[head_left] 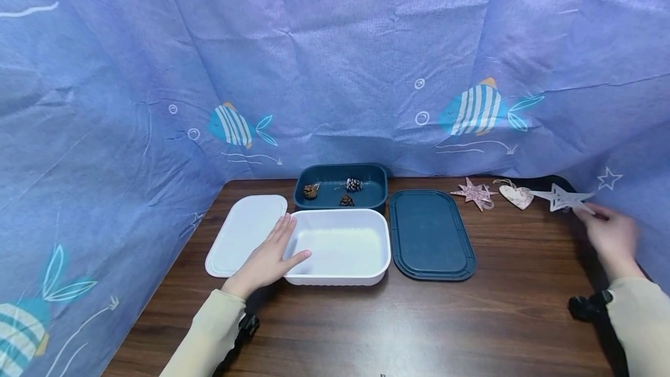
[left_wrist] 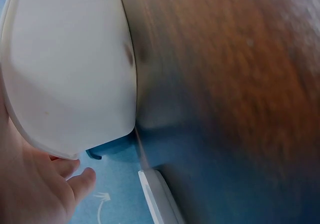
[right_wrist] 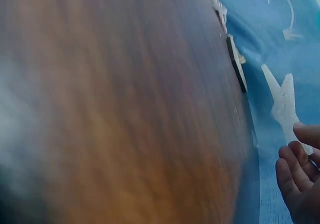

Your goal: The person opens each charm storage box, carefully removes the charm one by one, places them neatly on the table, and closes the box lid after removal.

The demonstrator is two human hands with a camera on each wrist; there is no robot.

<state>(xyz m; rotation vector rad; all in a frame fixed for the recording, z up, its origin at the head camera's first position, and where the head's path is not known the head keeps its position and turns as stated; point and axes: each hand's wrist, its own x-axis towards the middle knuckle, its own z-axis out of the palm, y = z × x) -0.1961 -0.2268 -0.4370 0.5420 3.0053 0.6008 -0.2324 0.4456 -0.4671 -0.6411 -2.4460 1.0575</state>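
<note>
My left hand (head_left: 268, 258) rests at the left rim of a white rectangular container (head_left: 337, 277), its fingers straight and its thumb reaching over the inside. In the left wrist view the fingers lie along the rim of the white container (left_wrist: 70, 68). Off at the far right, my right hand (head_left: 612, 234) pinches a whitish star ornament (head_left: 561, 197) by one point between thumb and fingers. The right wrist view shows that star (right_wrist: 284, 103) raised above the table. Just left of it lie a pale heart ornament (head_left: 517, 196) and a pink glittery star (head_left: 474, 193).
Behind the white container stands a dark blue container (head_left: 327, 174) with pine cones (head_left: 310, 191) inside. A white lid (head_left: 246, 234) lies at the left, a dark blue lid (head_left: 431, 234) at the right. A blue fish-print cloth (head_left: 340, 74) hangs behind the wooden table (head_left: 366, 330).
</note>
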